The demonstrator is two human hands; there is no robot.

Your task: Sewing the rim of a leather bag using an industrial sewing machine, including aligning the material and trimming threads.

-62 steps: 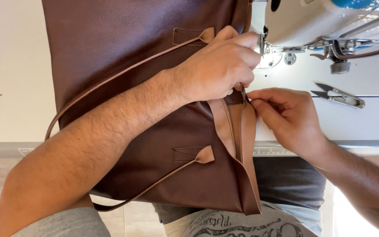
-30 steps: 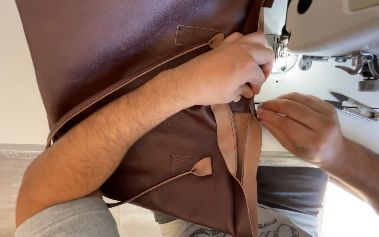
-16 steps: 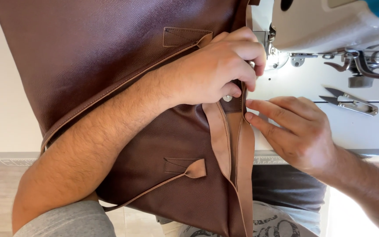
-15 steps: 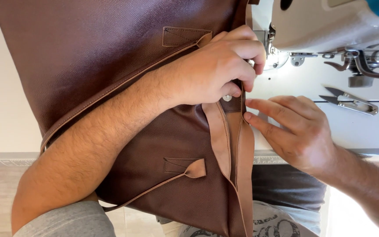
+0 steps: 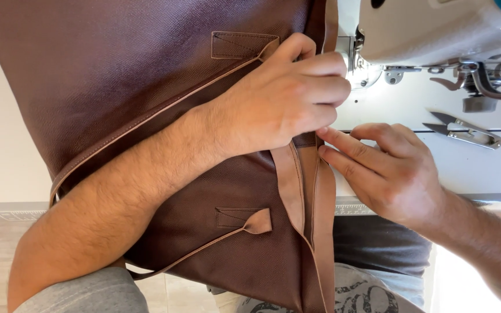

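Observation:
A dark brown leather bag [image 5: 123, 75] with a thin lighter strap handle lies across the white sewing table. My left hand [image 5: 285, 98] rests on top of it, fingers curled over the bag's right edge, close to the sewing machine's needle area [image 5: 358, 64]. My right hand [image 5: 387, 171] lies beside it on the table, its fingertips pressing the tan edge strip [image 5: 305, 191] of the bag from the right. The needle itself is hidden behind my left hand.
The white sewing machine head [image 5: 442, 29] fills the upper right. Small metal thread snips [image 5: 465, 132] lie on the table right of my hands. A ruler strip [image 5: 24, 214] runs along the table's front edge. My lap shows below.
The view has drifted and zoomed slightly; the bag sits a little further left. My right hand's fingers have flattened against the edge strip, and my left hand stays clamped on the bag.

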